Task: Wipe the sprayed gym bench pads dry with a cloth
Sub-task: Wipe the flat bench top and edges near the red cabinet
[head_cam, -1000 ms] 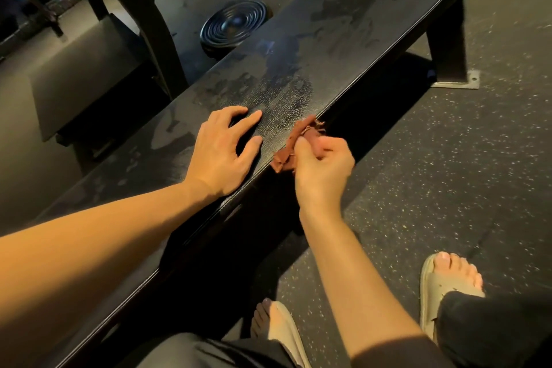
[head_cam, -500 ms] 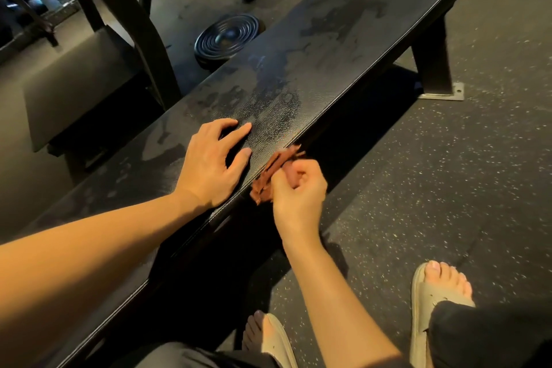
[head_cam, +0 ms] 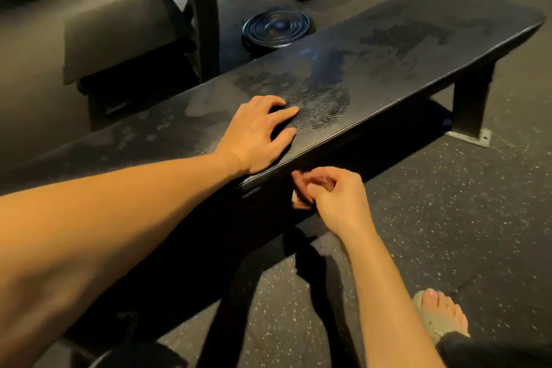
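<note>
Two hands at a black gym bench pad, one pinching a cloth.
Left hand lies flat on the streaky wet pad, fingers straight and spread; right hand, just below it under the pad's near edge, curls its fingers round the small reddish-brown cloth, mostly hidden in the grip.

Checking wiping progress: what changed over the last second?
The right hand, still pinching the cloth, slid from the top edge of the bench pad down to its near side. The left hand stayed resting on the pad top; damp patches remain.
</note>
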Available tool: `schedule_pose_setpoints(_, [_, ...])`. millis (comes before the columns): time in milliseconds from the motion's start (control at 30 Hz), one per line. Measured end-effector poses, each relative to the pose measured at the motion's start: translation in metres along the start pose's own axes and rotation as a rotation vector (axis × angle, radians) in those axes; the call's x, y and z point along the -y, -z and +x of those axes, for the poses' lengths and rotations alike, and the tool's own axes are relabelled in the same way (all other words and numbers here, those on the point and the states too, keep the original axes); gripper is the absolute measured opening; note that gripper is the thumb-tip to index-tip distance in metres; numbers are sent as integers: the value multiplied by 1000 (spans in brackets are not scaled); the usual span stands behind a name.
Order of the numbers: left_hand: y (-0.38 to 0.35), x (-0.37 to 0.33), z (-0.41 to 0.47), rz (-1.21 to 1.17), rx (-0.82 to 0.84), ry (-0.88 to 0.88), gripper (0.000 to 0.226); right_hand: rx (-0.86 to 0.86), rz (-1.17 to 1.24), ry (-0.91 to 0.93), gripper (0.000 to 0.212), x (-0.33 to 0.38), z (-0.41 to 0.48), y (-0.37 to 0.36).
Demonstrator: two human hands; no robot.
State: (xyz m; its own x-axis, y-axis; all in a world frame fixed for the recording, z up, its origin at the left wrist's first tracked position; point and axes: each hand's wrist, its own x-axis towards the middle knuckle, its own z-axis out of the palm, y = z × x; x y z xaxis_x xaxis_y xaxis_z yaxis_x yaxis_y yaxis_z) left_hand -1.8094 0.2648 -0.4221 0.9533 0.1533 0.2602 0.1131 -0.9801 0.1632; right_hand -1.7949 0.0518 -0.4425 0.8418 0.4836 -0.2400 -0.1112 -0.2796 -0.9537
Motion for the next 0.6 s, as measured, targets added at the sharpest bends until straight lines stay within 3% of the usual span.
schedule_pose_setpoints(100, [-1, 3, -3, -31, 1, 11, 54, 80, -164, 22, 18, 1, -14, -24])
schedule_pose_setpoints(167, [3, 1, 0, -70, 51, 14, 55, -42, -224, 60, 17, -1, -23, -38])
schedule_pose_setpoints(233, [15, 2, -1, -121, 121, 9, 51, -133, -170, 44, 17, -3, -34, -47])
schedule_pose_setpoints(333, [40, 13, -29, -172, 157, -20, 44, -114, -105, 64, 15, -9, -41, -56])
schedule_pose_setpoints(467, [67, 43, -107, -102, 33, -20, 39, -86, 33, 149, 17, -19, -39, -69])
schedule_pose_setpoints(600, [85, 68, -162, 32, -114, 104, 37, -178, 144, 208, 19, -27, -36, -79])
